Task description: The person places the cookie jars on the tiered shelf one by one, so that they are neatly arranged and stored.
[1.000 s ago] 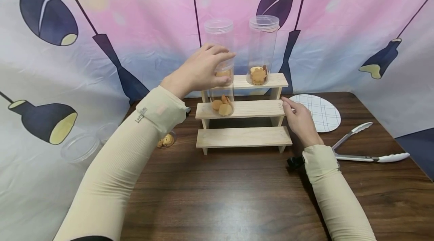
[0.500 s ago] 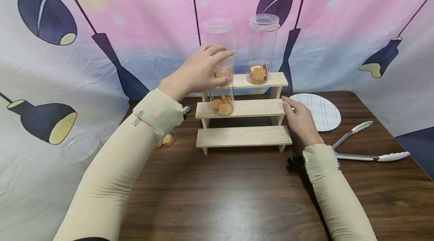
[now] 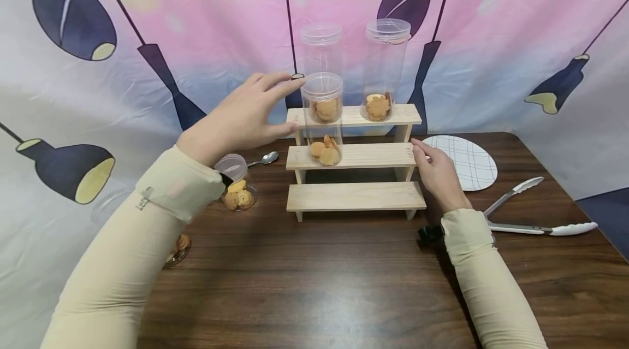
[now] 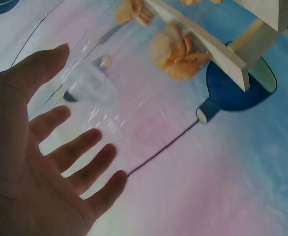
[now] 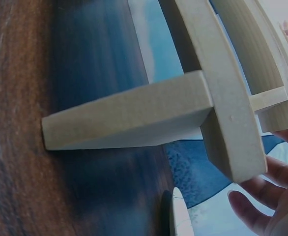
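Observation:
A tall clear jar (image 3: 322, 129) with several cookies at its bottom stands upright on the middle step of a three-tier wooden display stand (image 3: 356, 196). My left hand (image 3: 236, 111) is just left of this jar, fingers spread and thumb apart, holding nothing. In the left wrist view the open palm (image 4: 41, 172) faces the clear jar's lid. At the right end of the middle step, my right hand (image 3: 439, 177) grips the stand's edge with curled fingers. The right wrist view shows its fingers (image 5: 264, 191) at the end of a wooden step. Two similar jars, one right-hand jar (image 3: 385, 70) among them, occupy the top step.
A small clear tub of cookies (image 3: 239, 196) and a spoon (image 3: 264, 159) lie left of the stand. Another cookie container (image 3: 181, 248) is partly behind the left sleeve. Right of the stand are a white checked plate (image 3: 464, 163) and metal tongs (image 3: 521, 226). A printed cloth hangs behind.
My left hand has let go of the jar on the middle step and moved left, away from it. The jar stays put. My right hand keeps its place at the stand.

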Motion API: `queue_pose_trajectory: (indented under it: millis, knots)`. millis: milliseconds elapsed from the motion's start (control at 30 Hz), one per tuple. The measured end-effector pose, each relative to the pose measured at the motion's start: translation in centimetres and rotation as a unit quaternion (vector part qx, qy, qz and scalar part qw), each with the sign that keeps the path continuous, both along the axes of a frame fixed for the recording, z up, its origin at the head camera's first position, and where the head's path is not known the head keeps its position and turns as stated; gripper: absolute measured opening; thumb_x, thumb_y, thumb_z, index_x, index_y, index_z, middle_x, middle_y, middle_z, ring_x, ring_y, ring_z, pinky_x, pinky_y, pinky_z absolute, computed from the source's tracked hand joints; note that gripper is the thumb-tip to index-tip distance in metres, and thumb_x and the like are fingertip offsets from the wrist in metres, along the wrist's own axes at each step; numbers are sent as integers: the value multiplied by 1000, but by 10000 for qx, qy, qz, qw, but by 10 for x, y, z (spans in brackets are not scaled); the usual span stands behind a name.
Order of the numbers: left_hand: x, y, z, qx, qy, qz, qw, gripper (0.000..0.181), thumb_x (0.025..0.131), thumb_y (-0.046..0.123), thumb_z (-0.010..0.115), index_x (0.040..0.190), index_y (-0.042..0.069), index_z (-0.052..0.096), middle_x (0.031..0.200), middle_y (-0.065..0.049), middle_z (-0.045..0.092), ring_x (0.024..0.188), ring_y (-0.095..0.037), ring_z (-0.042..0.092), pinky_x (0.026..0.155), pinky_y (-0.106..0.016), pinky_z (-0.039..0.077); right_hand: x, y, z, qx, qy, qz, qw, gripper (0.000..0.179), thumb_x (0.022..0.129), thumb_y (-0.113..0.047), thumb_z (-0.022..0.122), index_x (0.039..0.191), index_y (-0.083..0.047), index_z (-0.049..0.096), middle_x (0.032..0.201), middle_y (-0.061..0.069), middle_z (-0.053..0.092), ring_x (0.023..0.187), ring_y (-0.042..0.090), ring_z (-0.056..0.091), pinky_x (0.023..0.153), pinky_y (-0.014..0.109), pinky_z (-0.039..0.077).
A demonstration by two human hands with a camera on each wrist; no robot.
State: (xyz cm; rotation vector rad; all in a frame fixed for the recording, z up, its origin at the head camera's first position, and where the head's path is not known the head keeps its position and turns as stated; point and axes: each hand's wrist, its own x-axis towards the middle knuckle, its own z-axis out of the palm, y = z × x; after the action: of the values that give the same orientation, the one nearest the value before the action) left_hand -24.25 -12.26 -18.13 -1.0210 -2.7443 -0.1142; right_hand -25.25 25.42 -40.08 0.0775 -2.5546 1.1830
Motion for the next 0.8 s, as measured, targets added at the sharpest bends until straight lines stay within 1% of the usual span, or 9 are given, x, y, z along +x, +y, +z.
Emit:
queue_pose_trajectory:
  millis: [100, 200, 267, 367, 567, 700, 800]
  knots:
    - [12, -15, 3, 43, -46, 72, 10000, 77, 93, 41, 68, 158, 23, 31, 160, -14, 32, 144, -40, 29, 115, -60, 25, 0, 0, 0, -14, -12, -28, 10000, 56, 106, -49, 35, 149, -15, 49, 144, 22, 52, 119, 42, 55, 95, 59, 45]
    - [24, -32, 4, 134, 1, 138, 9998, 78, 91, 40, 72, 157, 23, 33, 158, -14, 34, 142, -42, 31, 114, -61, 27, 0, 0, 0, -29, -20, -29, 10000, 57, 106, -49, 35, 149, -15, 49, 144, 22, 51, 120, 42, 55, 96, 59, 45]
    - [33, -43, 5, 140, -2, 294, 9995, 80, 90, 40, 73, 157, 25, 33, 159, -14, 33, 142, -43, 31, 112, -64, 28, 1, 0, 0, -27, -31, -35, 10000, 56, 106, -49, 35, 149, -16, 49, 144, 22, 51, 120, 42, 55, 95, 60, 45]
    - [46, -60, 5, 152, 19, 530, 9985, 84, 87, 40, 77, 157, 25, 34, 159, -15, 31, 141, -46, 30, 108, -68, 29, 1, -1, -2, -21, -23, -23, 10000, 56, 106, -48, 35, 149, -15, 49, 145, 22, 51, 120, 42, 55, 96, 60, 45]
    - [67, -103, 0, 207, 157, 862, 9959, 93, 78, 39, 85, 156, 22, 37, 157, -20, 31, 137, -51, 30, 103, -71, 29, 0, 0, -1, -23, -3, -17, 10000, 57, 106, -48, 35, 149, -14, 49, 146, 20, 51, 124, 41, 53, 99, 59, 43]
    - [77, -131, -6, 428, 211, 1038, 9935, 100, 73, 34, 89, 156, 22, 36, 157, -24, 30, 138, -54, 28, 106, -72, 24, -1, 0, 0, -29, 35, -37, 10000, 56, 106, -48, 35, 148, -15, 50, 146, 20, 51, 124, 41, 53, 99, 59, 43]
    - [84, -151, -11, 594, 210, 1241, 9903, 103, 70, 33, 90, 157, 21, 34, 157, -25, 29, 137, -57, 27, 108, -73, 22, -1, 0, -1, -30, 7, -44, 10000, 55, 106, -47, 35, 149, -15, 50, 146, 19, 51, 125, 41, 53, 99, 59, 43]
